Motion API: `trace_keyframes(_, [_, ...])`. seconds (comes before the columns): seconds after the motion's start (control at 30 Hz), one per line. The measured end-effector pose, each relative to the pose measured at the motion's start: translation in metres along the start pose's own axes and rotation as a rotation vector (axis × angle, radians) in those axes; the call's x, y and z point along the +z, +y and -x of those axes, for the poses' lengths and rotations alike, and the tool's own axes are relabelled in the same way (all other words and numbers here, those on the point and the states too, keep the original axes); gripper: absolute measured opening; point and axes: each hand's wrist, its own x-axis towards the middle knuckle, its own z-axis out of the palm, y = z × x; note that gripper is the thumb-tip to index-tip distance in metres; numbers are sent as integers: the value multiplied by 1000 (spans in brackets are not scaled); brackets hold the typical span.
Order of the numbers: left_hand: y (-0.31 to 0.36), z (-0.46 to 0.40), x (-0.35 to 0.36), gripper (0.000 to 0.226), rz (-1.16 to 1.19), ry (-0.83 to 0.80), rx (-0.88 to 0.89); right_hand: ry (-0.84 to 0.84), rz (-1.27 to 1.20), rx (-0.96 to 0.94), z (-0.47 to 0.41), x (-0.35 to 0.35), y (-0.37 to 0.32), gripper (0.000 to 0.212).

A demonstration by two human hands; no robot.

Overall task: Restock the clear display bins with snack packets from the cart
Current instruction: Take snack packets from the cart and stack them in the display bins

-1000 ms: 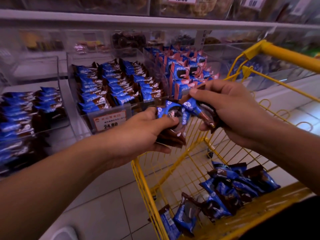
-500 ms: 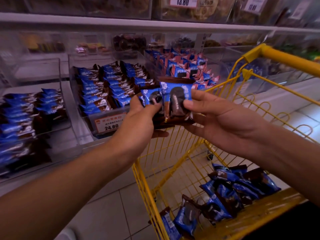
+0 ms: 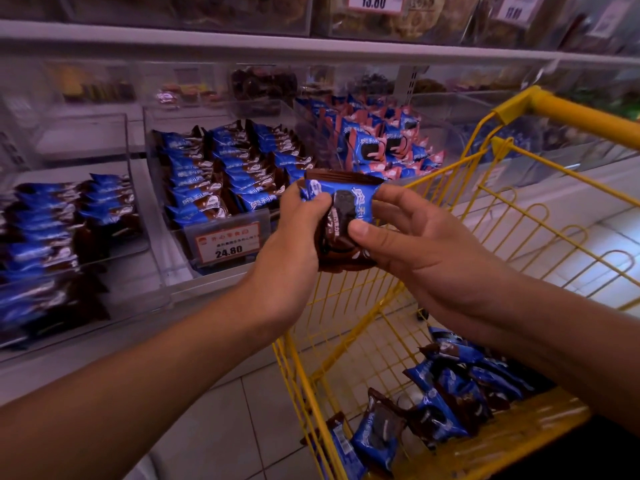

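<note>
Here, left hand (image 3: 294,233) and right hand (image 3: 408,237) gripping snack packets (image 3: 341,216), upright, long axis vertical

Both forearms reach toward 12 o'clock; left hand (image 3: 294,233) and right hand (image 3: 408,237) meet, fingers curled, pinching.

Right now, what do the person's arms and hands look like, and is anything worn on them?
Both forearms are bare as far as the frame shows: no sleeves, no watch or bracelet. The left hand and right hand wear no gloves, and no ring is visible.
</note>
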Motion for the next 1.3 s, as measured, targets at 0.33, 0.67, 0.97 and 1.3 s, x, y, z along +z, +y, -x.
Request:
trace_keyframes(0.33, [9,6,5,46,-205,63,305,-286,260,-173,12,6,-14,44])
trace_keyframes(0.67, [-1,11,-36,47,57,-172,306,-289,1021,-584,8,36,-19,53])
trace_keyframes(0.97, [79,21,-109,45,-282,127,336,-461,397,-504,-64,115,-66,62])
trace_keyframes(1.3, [91,4,-267,41,-1310,347,-143,-664,1446,-687,-150,243,-73,71])
